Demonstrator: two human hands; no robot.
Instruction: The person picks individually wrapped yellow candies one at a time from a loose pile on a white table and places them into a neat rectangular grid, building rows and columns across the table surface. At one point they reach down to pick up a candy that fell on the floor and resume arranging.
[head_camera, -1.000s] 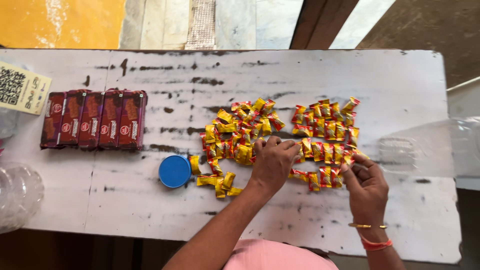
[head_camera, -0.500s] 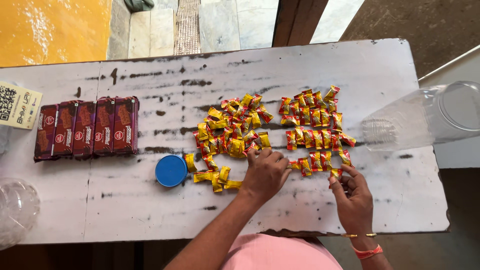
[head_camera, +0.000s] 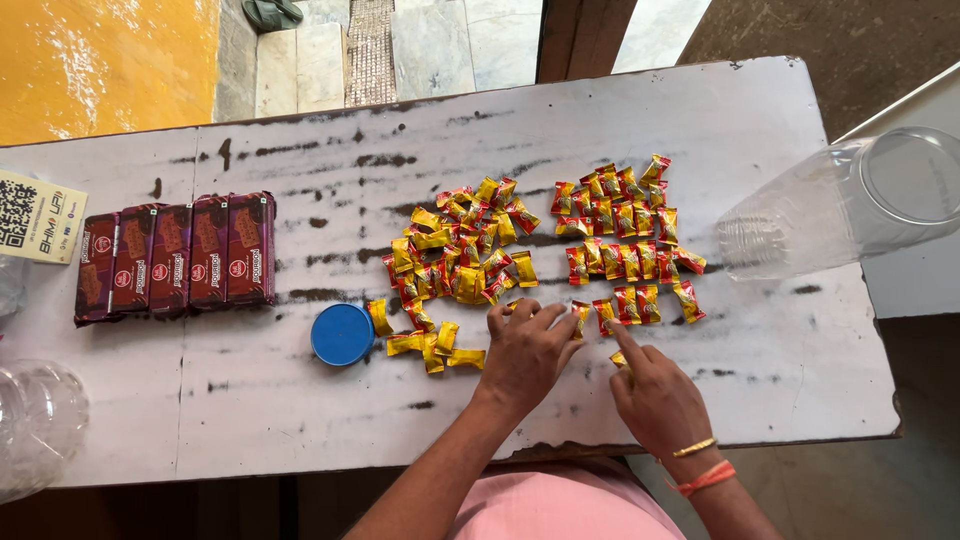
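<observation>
Nearest the camera, a pink garment (head_camera: 570, 510) fills the bottom edge, and two bare forearms reach up from it over the worn, white-painted wooden counter (head_camera: 300, 420). The right hand (head_camera: 655, 395), with a gold bangle and an orange thread at its wrist (head_camera: 700, 465), lies on the counter with its forefinger stretched toward the lowest wrapped sweet of the sorted group, and a scrap of yellow wrapper shows at its thumb; whether it grips that piece I cannot tell. Just beside it, the left hand (head_camera: 527, 345) rests palm down with fingers spread and loose, fingertips touching small yellow-and-red wrapped sweets at the near edge of the lot, clasping nothing. To its left sits a round blue plastic lid (head_camera: 342, 334), lying flat, just beside the loose heap of yellow-wrapped sweets (head_camera: 455, 260). Right of that heap, the same kind of sweets lie in neat rows (head_camera: 625, 240), red sides showing. Farther left on the counter, a row of five maroon biscuit packets (head_camera: 178, 258) lies side by side, touching. A clear plastic jar (head_camera: 840, 205) lies on its side at the right end, and another clear plastic container (head_camera: 35, 425) shows at the left edge. Beyond the counter are pale stone floor tiles (head_camera: 440, 45).
</observation>
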